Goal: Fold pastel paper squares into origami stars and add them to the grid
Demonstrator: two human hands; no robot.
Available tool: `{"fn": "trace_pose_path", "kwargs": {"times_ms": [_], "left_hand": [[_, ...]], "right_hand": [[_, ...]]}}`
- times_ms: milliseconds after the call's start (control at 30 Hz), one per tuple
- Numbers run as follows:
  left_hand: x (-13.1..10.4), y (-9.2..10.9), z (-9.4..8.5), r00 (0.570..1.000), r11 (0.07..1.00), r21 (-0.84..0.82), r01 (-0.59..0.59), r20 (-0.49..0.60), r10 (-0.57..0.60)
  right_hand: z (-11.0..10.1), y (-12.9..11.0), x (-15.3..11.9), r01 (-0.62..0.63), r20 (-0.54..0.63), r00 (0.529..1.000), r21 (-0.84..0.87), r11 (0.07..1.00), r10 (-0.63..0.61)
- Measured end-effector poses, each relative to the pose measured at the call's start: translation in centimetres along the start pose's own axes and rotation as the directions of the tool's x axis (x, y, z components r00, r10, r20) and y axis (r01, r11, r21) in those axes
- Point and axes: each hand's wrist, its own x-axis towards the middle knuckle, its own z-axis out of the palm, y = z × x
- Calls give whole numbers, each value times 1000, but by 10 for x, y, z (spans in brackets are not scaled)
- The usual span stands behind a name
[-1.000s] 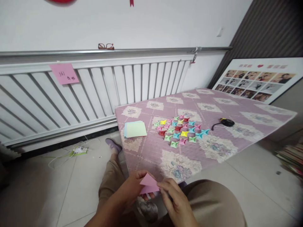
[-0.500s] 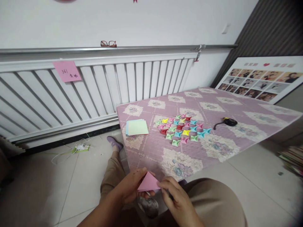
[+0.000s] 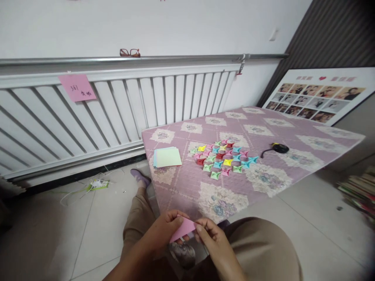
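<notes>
Floral cloth spread before a white radiator; folded pieces and a paper stack on it. Pink paper held off the cloth's near edge, between both hands. Left hand: thumb on top, fingers beneath, gripping the paper. Right hand: fingertips pinching the right corner. Long axis runs lower left to that corner. Left hand covers more of it. Underside hidden; layer count unclear.

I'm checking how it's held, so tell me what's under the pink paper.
Fingertips of the left hand show past the lower edge of the pink paper. The paper hides the rest of those fingers and anything else directly beneath.
</notes>
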Motion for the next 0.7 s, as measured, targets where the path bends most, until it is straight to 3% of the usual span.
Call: {"fn": "trace_pose_path", "kwargs": {"times_ms": [133, 367, 533, 700], "left_hand": [[-2, 3, 4, 1000, 999, 42, 9, -7, -9], [4, -9, 3, 1000, 999, -38, -15, -20, 14], [1, -11, 5, 1000, 993, 117, -28, 3, 28], [0, -12, 10, 998, 988, 153, -27, -51, 35]], "right_hand": [[4, 4, 2, -92, -6, 996, 91, 992, 93], [2, 5, 5, -57, -35, 998, 79, 995, 59], [0, 4, 7, -21, -58, 998, 57, 998, 25], [1, 1, 6, -41, -65, 997, 84, 996, 46]]}}
